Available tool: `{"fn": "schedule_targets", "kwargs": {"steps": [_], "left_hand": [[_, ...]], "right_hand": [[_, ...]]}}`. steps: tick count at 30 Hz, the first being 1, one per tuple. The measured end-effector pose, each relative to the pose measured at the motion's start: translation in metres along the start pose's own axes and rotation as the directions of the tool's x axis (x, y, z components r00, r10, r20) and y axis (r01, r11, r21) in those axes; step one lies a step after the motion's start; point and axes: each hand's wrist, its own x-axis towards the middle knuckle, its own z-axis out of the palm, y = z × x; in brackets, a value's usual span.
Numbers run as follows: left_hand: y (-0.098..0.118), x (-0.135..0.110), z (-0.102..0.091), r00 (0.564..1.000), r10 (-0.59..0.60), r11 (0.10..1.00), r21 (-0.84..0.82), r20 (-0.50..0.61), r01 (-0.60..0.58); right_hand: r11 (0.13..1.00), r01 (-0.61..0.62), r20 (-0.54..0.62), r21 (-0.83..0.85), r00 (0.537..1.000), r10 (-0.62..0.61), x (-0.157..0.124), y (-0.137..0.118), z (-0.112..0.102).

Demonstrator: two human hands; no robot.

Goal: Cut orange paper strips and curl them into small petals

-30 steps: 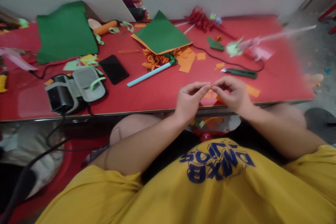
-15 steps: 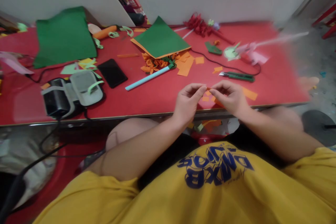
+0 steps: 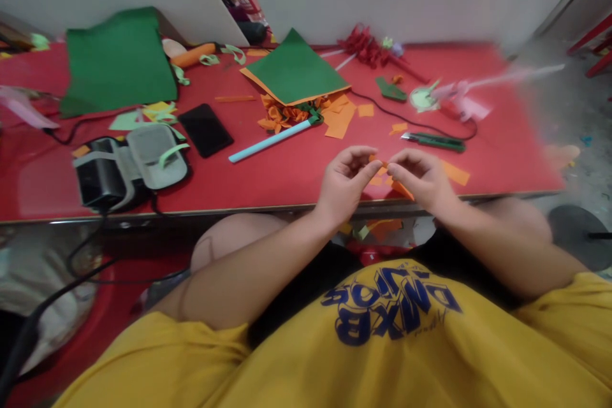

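Note:
My left hand (image 3: 345, 182) and my right hand (image 3: 421, 178) meet over the front edge of the red table (image 3: 268, 185). Between their pinched thumbs and fingers is a small orange paper piece (image 3: 384, 166), mostly hidden by the fingertips. Below the hands, several orange paper scraps (image 3: 375, 181) lie on the tabletop. A green utility knife (image 3: 437, 141) rests just beyond my right hand. Farther back, a light blue stick (image 3: 270, 140) with a green end lies by crumpled orange paper petals (image 3: 277, 116), partly under green and orange sheets (image 3: 296, 70).
On the left are a black phone (image 3: 205, 130), an open case (image 3: 157, 162) with a black device, and a large green sheet (image 3: 117, 64). At the back lie a red paper flower (image 3: 361, 44) and an orange-handled tool (image 3: 194, 55). A dark cable (image 3: 406, 116) crosses the right side.
Both hands stay pinched on the orange paper piece. My left fingers have lifted and loosened slightly, showing a little more orange. The whole view has shifted slightly.

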Motion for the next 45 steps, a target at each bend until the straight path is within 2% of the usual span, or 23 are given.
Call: {"fn": "schedule_targets", "kwargs": {"steps": [5,9,19,27,30,33,35,39,45], "left_hand": [[0.004,0.005,-0.003,0.997,-0.014,1.000,0.007,0.080,0.014],[0.000,0.007,-0.006,0.997,-0.025,1.000,-0.009,0.076,0.026],[0.004,0.000,-0.002,0.990,-0.087,0.986,-0.135,0.115,0.102],[0.005,0.000,-0.002,0.983,-0.142,0.981,-0.114,0.119,0.156],[0.005,0.000,-0.001,0.982,-0.153,0.981,-0.100,0.112,0.165],[0.006,-0.002,-0.003,0.977,-0.184,0.979,-0.070,0.107,0.192],[0.007,-0.004,-0.004,0.974,-0.191,0.979,-0.050,0.119,0.198],[0.008,-0.005,-0.002,0.972,-0.174,0.984,-0.006,0.161,0.177],[0.007,-0.005,-0.003,0.967,-0.219,0.975,-0.005,0.131,0.221]], "right_hand": [[0.963,-0.189,0.131,0.190,0.977,0.166,0.005,-0.001,-0.005],[0.914,-0.295,0.187,0.280,0.950,0.249,0.007,0.003,-0.004],[0.980,-0.112,0.097,0.164,0.991,0.097,0.003,-0.007,0.000],[0.972,-0.161,0.121,0.168,0.982,0.142,0.002,-0.002,-0.003],[0.985,-0.098,0.075,0.142,0.993,0.088,0.001,0.005,-0.002],[0.999,0.024,-0.013,0.045,1.000,-0.024,-0.001,0.011,-0.001],[0.998,0.065,-0.042,-0.022,0.997,-0.065,-0.001,0.012,-0.001],[0.994,0.069,-0.088,-0.086,0.993,-0.076,-0.001,0.006,0.000],[0.987,0.098,-0.108,-0.126,0.988,-0.112,-0.001,-0.001,0.002]]}}
